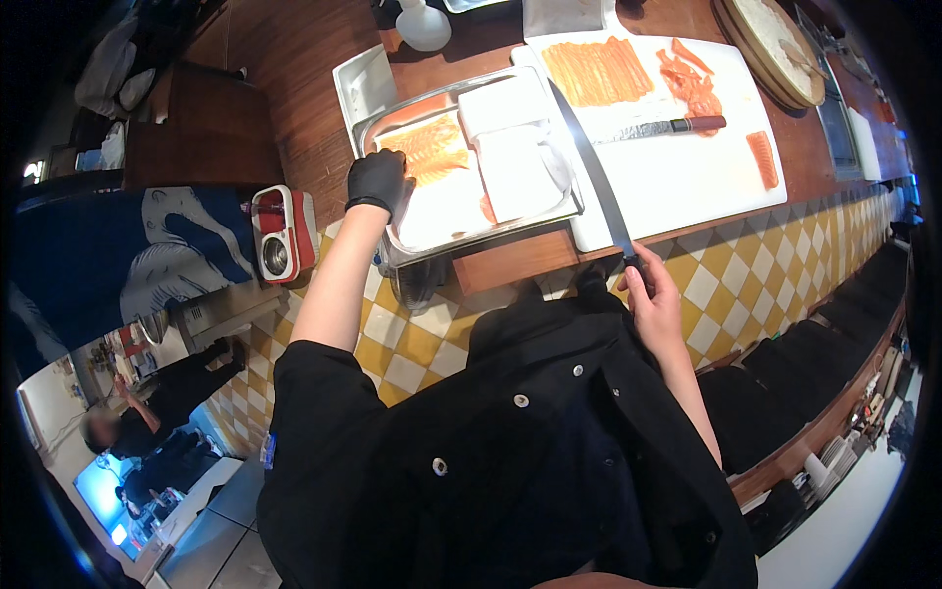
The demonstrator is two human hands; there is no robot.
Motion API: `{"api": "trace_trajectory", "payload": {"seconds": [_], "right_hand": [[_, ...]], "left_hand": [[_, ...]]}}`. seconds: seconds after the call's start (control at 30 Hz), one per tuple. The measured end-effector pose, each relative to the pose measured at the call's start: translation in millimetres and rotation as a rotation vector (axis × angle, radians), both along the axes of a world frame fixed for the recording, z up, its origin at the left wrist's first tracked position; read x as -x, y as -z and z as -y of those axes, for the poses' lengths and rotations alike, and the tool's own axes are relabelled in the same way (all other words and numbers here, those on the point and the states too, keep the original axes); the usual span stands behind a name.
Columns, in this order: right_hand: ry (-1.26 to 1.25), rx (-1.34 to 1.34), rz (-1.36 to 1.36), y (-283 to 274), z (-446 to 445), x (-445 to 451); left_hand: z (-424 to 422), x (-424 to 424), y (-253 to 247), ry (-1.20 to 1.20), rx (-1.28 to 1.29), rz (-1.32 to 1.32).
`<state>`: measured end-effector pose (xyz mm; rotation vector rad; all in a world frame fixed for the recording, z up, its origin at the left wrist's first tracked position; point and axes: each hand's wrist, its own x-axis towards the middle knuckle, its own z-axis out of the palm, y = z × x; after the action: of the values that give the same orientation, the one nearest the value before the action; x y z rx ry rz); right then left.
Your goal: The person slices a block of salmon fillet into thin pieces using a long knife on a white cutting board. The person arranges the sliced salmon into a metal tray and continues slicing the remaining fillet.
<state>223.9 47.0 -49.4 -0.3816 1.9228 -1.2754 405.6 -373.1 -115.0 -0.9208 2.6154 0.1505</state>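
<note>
My left hand (378, 181), in a black glove, is at the left side of a metal tray (482, 244), its fingers at the edge of the orange salmon slices (430, 147) there; whether it grips any is hidden. White paper (519, 169) covers the tray's right part. My bare right hand (653, 298) holds the black handle of a long slicing knife (592, 166), its blade pointing away over the near left part of a white cutting board (684, 191). On the board lie a row of salmon slices (597, 72), salmon trimmings (690, 81), a small salmon block (762, 160) and a second knife (662, 128).
A wooden tub of rice (773, 48) stands at the back right. Behind the tray are a white container (366, 85) and a white bottle (423, 26). A red and white device (285, 233) is at the left. Another person (154, 408) stands farther off, lower left.
</note>
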Motion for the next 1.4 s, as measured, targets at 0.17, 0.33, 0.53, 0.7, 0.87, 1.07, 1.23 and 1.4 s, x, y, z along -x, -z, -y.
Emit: {"api": "trace_trajectory", "payload": {"seconds": [0.17, 0.33, 0.53, 0.7, 0.87, 1.07, 1.23, 1.4], "right_hand": [[-0.004, 0.0, -0.017, -3, -3, -1], [0.021, 0.007, -0.013, -4, -9, -2], [0.041, 0.014, -0.03, -4, -16, 0], [0.045, 0.016, -0.046, -8, -18, 2], [0.042, 0.02, -0.058, -7, -21, 5], [0.036, 0.019, -0.067, -8, -24, 7], [0.071, 0.035, -0.061, -6, -30, 6], [0.068, 0.097, -0.133, 8, -35, 6]], "left_hand": [[7, 1, 14, 0.019, -0.01, 0.068], [7, 2, 20, -0.059, -0.03, 0.014], [11, 10, 13, 0.032, -0.065, 0.105], [9, 7, 15, -0.036, -0.084, 0.069], [3, 14, 9, -0.06, -0.055, 0.106], [7, 22, 19, -0.069, -0.052, 0.235], [5, 21, 19, -0.118, -0.125, 0.195], [2, 18, 21, -0.168, -0.091, 0.137]]}}
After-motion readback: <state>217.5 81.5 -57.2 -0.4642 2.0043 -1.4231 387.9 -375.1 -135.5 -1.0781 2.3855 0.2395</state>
